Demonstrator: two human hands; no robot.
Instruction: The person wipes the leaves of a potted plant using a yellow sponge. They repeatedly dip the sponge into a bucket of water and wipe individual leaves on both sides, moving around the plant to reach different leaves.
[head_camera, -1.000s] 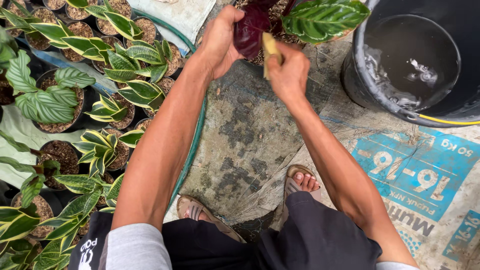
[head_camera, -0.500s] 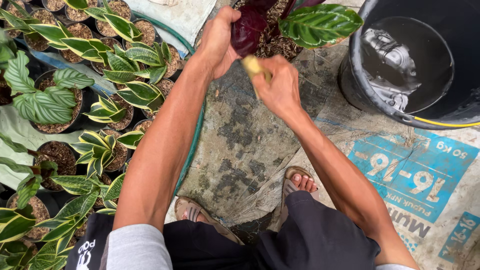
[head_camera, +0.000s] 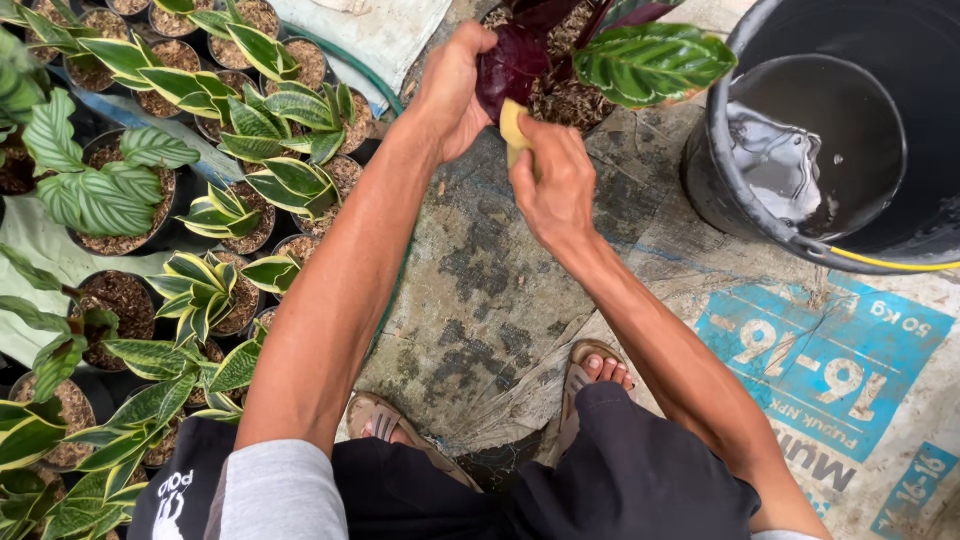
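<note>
- The left hand (head_camera: 455, 90) reaches far out, arm almost straight, and its grip is closed on a dark purple leaf (head_camera: 512, 65) of the potted plant (head_camera: 600, 70).
- The right hand (head_camera: 555, 180) is just below the plant, wrist bent, with its grip pinched on a yellow sponge (head_camera: 511, 128) that touches the purple leaf.
- The plant sits on the ground, just left of the black bucket (head_camera: 720, 190) of water.
- Many small green plants (head_camera: 200, 200) stand well to the plant's left.
</note>
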